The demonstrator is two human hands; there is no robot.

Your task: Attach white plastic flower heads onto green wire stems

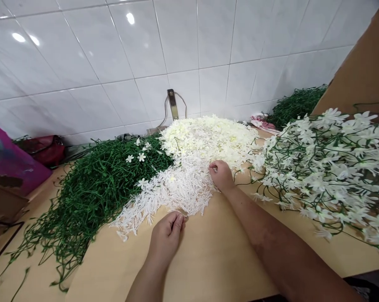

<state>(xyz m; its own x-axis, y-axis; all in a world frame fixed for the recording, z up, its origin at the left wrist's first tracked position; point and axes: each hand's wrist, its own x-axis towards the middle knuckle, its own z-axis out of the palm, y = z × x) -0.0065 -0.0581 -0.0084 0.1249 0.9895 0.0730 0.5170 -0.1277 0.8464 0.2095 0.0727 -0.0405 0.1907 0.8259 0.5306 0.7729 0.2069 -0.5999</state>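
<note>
My left hand point(168, 235) is closed in a pinch above the board, at the near edge of a pile of thin white flower centres point(189, 184). Something tiny may be between its thumb and finger, too small to make out. My right hand point(221, 176) is also pinched, at the right side of that white pile and just in front of a heap of loose cream-white petals point(208, 136). What its fingertips hold, if anything, cannot be seen. To the left lies a big tangle of green plastic stems point(104, 180), with a few white blossoms point(141, 157) on top.
Assembled white artificial flowers point(328, 172) on green stems are heaped at the right, against a cardboard panel point(362, 67). More green stems point(298, 105) lie behind. A dark red bag point(48, 150) and a purple bag point(13, 155) sit far left. A tiled wall point(183, 42) closes the back.
</note>
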